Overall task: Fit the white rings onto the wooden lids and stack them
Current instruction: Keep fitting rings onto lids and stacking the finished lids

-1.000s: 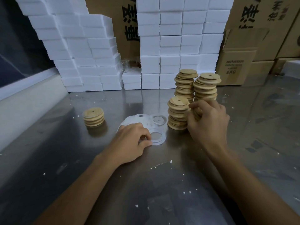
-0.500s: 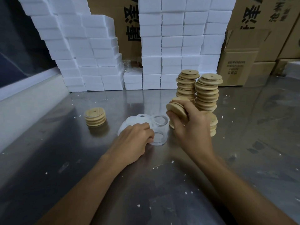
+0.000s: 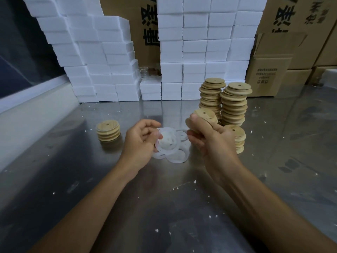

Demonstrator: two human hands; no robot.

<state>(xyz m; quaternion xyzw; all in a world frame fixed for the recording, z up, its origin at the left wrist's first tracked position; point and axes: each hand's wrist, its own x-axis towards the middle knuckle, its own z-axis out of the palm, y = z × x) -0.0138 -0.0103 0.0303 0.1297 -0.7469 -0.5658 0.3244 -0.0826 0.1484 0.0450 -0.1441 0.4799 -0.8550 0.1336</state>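
My right hand [image 3: 209, 137] grips a few wooden lids [image 3: 203, 116] tilted on edge above the metal table [image 3: 164, 207]. My left hand [image 3: 140, 141] pinches a white ring [image 3: 167, 141] lifted off the loose pile of white rings [image 3: 175, 155] between both hands. A short stack of lids fitted with rings [image 3: 108, 130] stands at the left. Two tall stacks of bare lids [image 3: 211, 95] [image 3: 234, 105] rise behind my right hand, and a low stack [image 3: 237, 137] sits just right of it, partly hidden.
White foam blocks [image 3: 113, 57] are piled along the back of the table, with cardboard boxes [image 3: 271, 70] behind and to the right. A pale ledge [image 3: 31, 114] runs along the left side. Small white crumbs dot the steel surface.
My right hand took lids off the low stack and carried them up and leftward. My left hand raised a ring from the pile, off the table.
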